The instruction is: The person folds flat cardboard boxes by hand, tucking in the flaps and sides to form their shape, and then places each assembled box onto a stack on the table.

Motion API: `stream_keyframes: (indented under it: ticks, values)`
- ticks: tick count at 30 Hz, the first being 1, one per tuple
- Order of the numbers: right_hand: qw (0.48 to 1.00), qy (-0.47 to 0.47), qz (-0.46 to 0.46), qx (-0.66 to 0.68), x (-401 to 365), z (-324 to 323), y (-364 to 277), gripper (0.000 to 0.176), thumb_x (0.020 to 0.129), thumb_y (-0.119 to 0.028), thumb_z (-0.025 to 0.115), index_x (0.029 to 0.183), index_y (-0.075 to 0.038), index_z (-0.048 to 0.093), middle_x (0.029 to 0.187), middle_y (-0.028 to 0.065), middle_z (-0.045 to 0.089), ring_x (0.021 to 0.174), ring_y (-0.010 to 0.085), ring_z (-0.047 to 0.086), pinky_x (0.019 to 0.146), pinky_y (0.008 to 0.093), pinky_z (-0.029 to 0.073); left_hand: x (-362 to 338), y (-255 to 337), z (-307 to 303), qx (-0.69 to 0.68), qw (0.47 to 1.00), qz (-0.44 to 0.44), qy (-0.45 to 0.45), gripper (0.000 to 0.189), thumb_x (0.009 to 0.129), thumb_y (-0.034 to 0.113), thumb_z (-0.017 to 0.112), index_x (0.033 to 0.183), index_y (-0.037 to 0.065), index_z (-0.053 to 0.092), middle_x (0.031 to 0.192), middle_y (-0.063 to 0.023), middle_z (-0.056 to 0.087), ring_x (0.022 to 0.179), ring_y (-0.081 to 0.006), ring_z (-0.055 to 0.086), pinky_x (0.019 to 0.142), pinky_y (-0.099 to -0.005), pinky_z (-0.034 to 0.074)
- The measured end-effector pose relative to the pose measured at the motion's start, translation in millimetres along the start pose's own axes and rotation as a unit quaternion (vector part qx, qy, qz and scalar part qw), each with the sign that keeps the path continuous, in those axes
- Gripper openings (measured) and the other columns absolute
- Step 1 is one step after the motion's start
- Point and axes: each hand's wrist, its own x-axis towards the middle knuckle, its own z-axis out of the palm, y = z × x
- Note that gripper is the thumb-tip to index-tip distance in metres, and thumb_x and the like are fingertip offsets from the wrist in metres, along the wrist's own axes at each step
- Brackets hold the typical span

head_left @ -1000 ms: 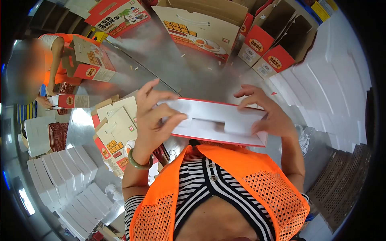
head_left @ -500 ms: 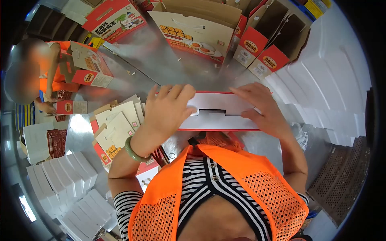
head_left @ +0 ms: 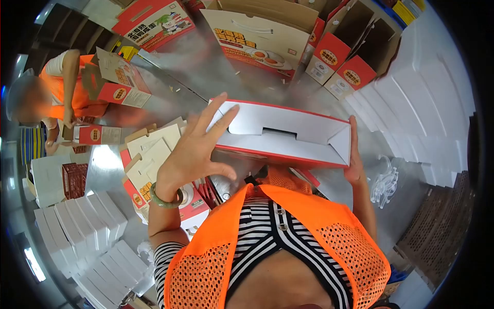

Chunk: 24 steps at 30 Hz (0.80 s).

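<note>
Before my chest is a red-edged cardboard carton (head_left: 311, 146). The side facing me is white, with folded flaps and a dark slot in the middle. My left hand (head_left: 193, 149) is open at its left end: the fingers are spread over the edge, and the thumb points apart from it below. A green bangle (head_left: 165, 198) is on that wrist. Flat along the carton's right end lies my right hand (head_left: 355, 154), fingers stretched out against the wall. Flattened printed cartons (head_left: 149, 167) lie beneath my left forearm.
Open printed cartons (head_left: 257, 38) stand at the back. White trays or boxes (head_left: 406, 103) are stacked at right, more white boxes (head_left: 85, 226) at lower left. Clear plastic handles (head_left: 383, 185) lie at right. A co-worker in an orange vest (head_left: 56, 82) handles a carton at left.
The carton now tilts down to the right, showing more of its white side. My right hand moved from its top to its right end; my left hand shifted left and spread its fingers.
</note>
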Motion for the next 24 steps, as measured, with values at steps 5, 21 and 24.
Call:
stream_keyframes:
  ticks: [5, 21, 24]
  values:
    - [0.992, -0.068, 0.102, -0.006, -11, 4, -3, 0.158, 0.047, -0.068, 0.089, 0.161, -0.006, 0.000, 0.153, 0.0159, 0.037, 0.140, 0.0279, 0.040, 0.116, 0.0424, 0.032, 0, 3, 9, 0.015, 0.997, 0.044, 0.061, 0.088, 0.063, 0.035, 0.089, 0.144, 0.028, 0.055, 0.147, -0.0218, 0.041, 0.137, -0.0470, 0.039, 0.110, -0.0537, 0.039]
    - [0.998, 0.014, -0.012, -0.053, -16, 10, 2, 0.148, 0.053, -0.044, 0.097, 0.161, -0.003, 0.004, 0.162, 0.0138, 0.025, 0.135, 0.0246, 0.045, 0.110, 0.0396, 0.041, -16, 10, 30, 0.107, 0.983, 0.083, 0.126, 0.051, 0.064, 0.040, 0.089, 0.097, 0.008, 0.065, 0.153, -0.0184, 0.044, 0.141, -0.0451, 0.040, 0.106, -0.0511, 0.046]
    - [0.999, 0.022, -0.016, -0.019, -17, 11, 3, 0.148, 0.052, -0.043, 0.098, 0.161, -0.004, 0.006, 0.160, 0.0135, 0.027, 0.135, 0.0247, 0.045, 0.111, 0.0401, 0.040, -18, 9, 32, 0.111, 0.984, 0.077, 0.112, 0.055, 0.062, 0.040, 0.091, 0.099, 0.008, 0.066, 0.158, -0.0183, 0.036, 0.144, -0.0476, 0.034, 0.106, -0.0501, 0.046]
